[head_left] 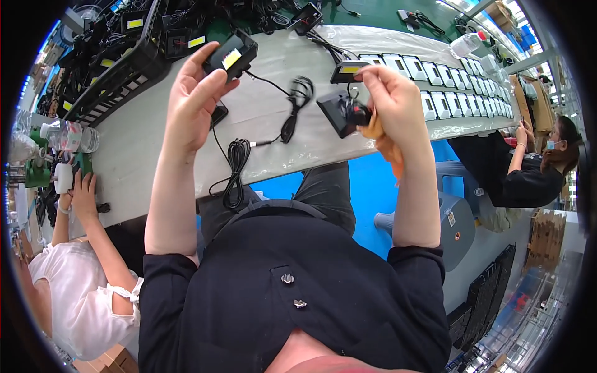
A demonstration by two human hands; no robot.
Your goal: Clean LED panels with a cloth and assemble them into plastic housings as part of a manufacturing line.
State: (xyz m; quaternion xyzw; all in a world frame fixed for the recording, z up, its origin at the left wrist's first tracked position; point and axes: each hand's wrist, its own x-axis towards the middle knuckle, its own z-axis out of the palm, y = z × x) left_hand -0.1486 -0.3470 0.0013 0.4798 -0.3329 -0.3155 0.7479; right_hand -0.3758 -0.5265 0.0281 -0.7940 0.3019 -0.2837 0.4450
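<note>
My left hand is closed round a black power adapter with a yellow-and-white label, held up over the table. A thin cord runs from it to a blurred black cable loop that hangs in the air. My right hand has its thumb and forefinger pinched together, with an orange cloth bunched in the palm. Just beside those fingertips is another black adapter with a yellow label; I cannot tell if they touch it. A black box-shaped piece with a bundled cord sits below. Nearer me lies a coiled black cable.
A black crate full of adapters and cords stands at the left. Rows of white-and-black pieces fill the table's right side, near a plastic bottle. Co-workers sit at both sides; one's hand is at the left. A stool stands right.
</note>
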